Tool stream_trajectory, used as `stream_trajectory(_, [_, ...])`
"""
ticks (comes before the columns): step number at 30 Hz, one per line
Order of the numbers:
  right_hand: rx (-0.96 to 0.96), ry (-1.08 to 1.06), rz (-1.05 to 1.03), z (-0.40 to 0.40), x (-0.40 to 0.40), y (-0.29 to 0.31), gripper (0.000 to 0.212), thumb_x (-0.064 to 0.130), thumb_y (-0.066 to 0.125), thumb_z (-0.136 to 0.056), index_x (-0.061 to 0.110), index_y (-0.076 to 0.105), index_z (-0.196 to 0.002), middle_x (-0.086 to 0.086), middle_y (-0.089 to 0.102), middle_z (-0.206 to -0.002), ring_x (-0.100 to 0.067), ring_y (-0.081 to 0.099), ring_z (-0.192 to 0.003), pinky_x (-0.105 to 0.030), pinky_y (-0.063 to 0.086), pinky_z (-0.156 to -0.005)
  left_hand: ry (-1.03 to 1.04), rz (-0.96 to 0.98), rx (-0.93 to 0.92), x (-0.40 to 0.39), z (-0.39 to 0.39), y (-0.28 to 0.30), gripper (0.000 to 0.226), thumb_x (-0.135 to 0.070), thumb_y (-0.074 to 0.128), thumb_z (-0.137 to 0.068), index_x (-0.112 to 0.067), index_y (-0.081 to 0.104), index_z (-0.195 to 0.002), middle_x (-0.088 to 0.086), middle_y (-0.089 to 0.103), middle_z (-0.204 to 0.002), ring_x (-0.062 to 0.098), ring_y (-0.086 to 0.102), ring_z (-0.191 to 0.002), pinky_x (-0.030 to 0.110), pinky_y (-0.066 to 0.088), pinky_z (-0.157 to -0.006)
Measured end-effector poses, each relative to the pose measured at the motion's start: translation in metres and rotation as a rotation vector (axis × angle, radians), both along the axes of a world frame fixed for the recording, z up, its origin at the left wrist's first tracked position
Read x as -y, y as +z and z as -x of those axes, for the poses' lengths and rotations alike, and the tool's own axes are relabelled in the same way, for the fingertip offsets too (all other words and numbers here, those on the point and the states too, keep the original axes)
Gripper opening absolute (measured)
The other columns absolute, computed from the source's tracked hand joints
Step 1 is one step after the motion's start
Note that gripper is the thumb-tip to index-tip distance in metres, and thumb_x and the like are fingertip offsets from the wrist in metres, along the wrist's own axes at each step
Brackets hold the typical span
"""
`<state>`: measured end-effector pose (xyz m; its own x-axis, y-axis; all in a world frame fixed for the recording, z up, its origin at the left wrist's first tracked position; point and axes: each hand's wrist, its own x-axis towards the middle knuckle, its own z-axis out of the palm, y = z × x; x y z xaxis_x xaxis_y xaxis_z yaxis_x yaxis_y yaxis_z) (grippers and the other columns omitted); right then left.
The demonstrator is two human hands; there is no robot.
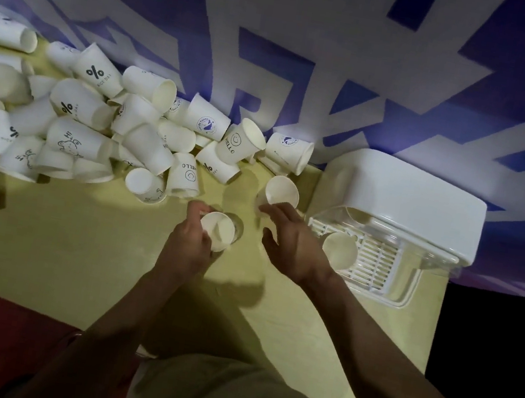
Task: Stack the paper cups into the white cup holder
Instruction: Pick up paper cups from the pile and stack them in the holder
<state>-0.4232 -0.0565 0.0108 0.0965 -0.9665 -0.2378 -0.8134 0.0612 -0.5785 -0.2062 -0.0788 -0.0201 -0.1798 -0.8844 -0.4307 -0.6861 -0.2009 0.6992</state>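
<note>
Left fingers point(196, 222) grip a paper cup point(217, 231) (empty); right fingers point(272, 212) spread open beside the holder point(420, 204).

Both forearms are bare from the elbows down to the left hand point(192, 246) and the right hand point(295, 242); no sleeves, cuffs or gloves show on them. No ring, watch or band can be made out on either wrist, though the light is dim. Below the arms, at the bottom middle of the view, lies a stretch of plain khaki-olive cloth point(221, 397) of the person's clothing, without any print or visible seam.
</note>
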Motion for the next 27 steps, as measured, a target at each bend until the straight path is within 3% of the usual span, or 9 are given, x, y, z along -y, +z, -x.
stream_trajectory(3, [0.09, -0.074, 0.101, 0.014, -0.041, 0.034, 0.039, 0.01, 0.061, -0.093, 0.015, 0.058, -0.132, 0.0, 0.058, -0.129, -0.022, 0.066, -0.103, -0.039, 0.057, -0.085, -0.069, 0.103, -0.015, 0.001, 0.01, 0.014, 0.039, -0.002, 0.051, -0.095, -0.027, 0.032, -0.118, 0.006, 0.064, -0.106, 0.031, 0.07, -0.08, 0.048, 0.059, -0.067])
stream_trajectory(4, [0.107, -0.104, 0.131, 0.019, -0.055, 0.044, 0.037, 0.009, 0.061, -0.093, 0.016, 0.059, -0.129, 0.003, 0.058, -0.127, -0.018, 0.065, -0.1, -0.038, 0.056, -0.084, -0.085, 0.128, -0.045, 0.001, 0.014, 0.022, 0.035, -0.003, 0.051, -0.097, -0.028, 0.033, -0.114, 0.006, 0.063, -0.11, 0.027, 0.071, -0.076, 0.044, 0.059, -0.06])
stream_trajectory(6, [0.124, -0.173, 0.171, 0.03, -0.081, 0.061, 0.033, 0.008, 0.06, -0.094, 0.017, 0.06, -0.125, 0.007, 0.057, -0.124, -0.012, 0.063, -0.099, -0.035, 0.055, -0.083, -0.131, 0.2, -0.085, -0.002, 0.027, 0.04, 0.024, -0.004, 0.049, -0.1, -0.025, 0.04, -0.106, 0.005, 0.063, -0.116, 0.02, 0.072, -0.071, 0.02, 0.051, -0.049])
stream_trajectory(8, [0.148, -0.243, 0.204, 0.039, -0.106, 0.071, 0.028, 0.009, 0.06, -0.095, 0.016, 0.058, -0.122, 0.007, 0.056, -0.121, -0.012, 0.061, -0.101, -0.037, 0.055, -0.083, -0.195, 0.271, -0.127, -0.006, 0.041, 0.054, 0.02, -0.002, 0.048, -0.1, -0.022, 0.048, -0.101, 0.002, 0.064, -0.121, 0.019, 0.073, -0.072, 0.013, 0.047, -0.05])
stream_trajectory(13, [0.177, -0.443, 0.276, 0.056, -0.155, 0.076, 0.037, 0.027, 0.069, -0.096, 0.018, 0.043, -0.12, 0.008, 0.061, -0.11, -0.006, 0.061, -0.096, -0.029, 0.055, -0.078, -0.399, 0.372, -0.148, -0.026, 0.073, 0.074, 0.031, -0.01, 0.049, -0.096, -0.024, 0.061, -0.12, -0.015, 0.06, -0.13, 0.011, 0.065, -0.104, 0.037, 0.059, -0.079])
stream_trajectory(16, [0.15, -0.497, 0.296, 0.065, -0.175, 0.076, 0.043, 0.037, 0.067, -0.097, 0.019, 0.041, -0.126, 0.016, 0.058, -0.109, 0.002, 0.057, -0.09, -0.021, 0.05, -0.072, -0.421, 0.368, -0.07, -0.041, 0.094, 0.086, 0.035, -0.045, 0.058, -0.091, -0.027, 0.066, -0.121, -0.021, 0.059, -0.126, 0.004, 0.06, -0.094, 0.036, 0.056, -0.081])
stream_trajectory(19, [0.128, -0.51, 0.3, 0.078, -0.19, 0.071, 0.038, 0.042, 0.062, -0.1, 0.02, 0.051, -0.129, 0.013, 0.062, -0.108, 0.001, 0.057, -0.08, -0.024, 0.049, -0.07, -0.46, 0.371, 0.049, -0.052, 0.114, 0.099, 0.052, -0.072, 0.055, -0.083, -0.033, 0.066, -0.116, -0.027, 0.055, -0.124, 0.004, 0.063, -0.097, 0.034, 0.055, -0.081])
stream_trajectory(24, [0.041, -0.484, 0.34, 0.097, -0.21, 0.055, 0.029, 0.039, 0.059, -0.102, 0.014, 0.073, -0.097, 0.003, 0.052, -0.098, -0.013, 0.056, -0.086, -0.035, 0.051, -0.073, -0.466, 0.462, 0.141, -0.057, 0.148, 0.114, 0.062, -0.082, 0.051, -0.08, -0.032, 0.067, -0.112, -0.025, 0.056, -0.121, 0.003, 0.061, -0.101, 0.03, 0.053, -0.079])
stream_trajectory(27, [0.053, -0.531, 0.347, 0.105, -0.22, 0.059, 0.028, 0.036, 0.063, -0.101, 0.014, 0.072, -0.087, -0.002, 0.046, -0.119, -0.016, 0.059, -0.098, -0.034, 0.056, -0.077, -0.473, 0.434, 0.208, -0.054, 0.165, 0.114, 0.052, -0.079, 0.06, -0.078, -0.036, 0.057, -0.107, -0.023, 0.056, -0.112, 0.006, 0.059, -0.099, 0.032, 0.05, -0.079])
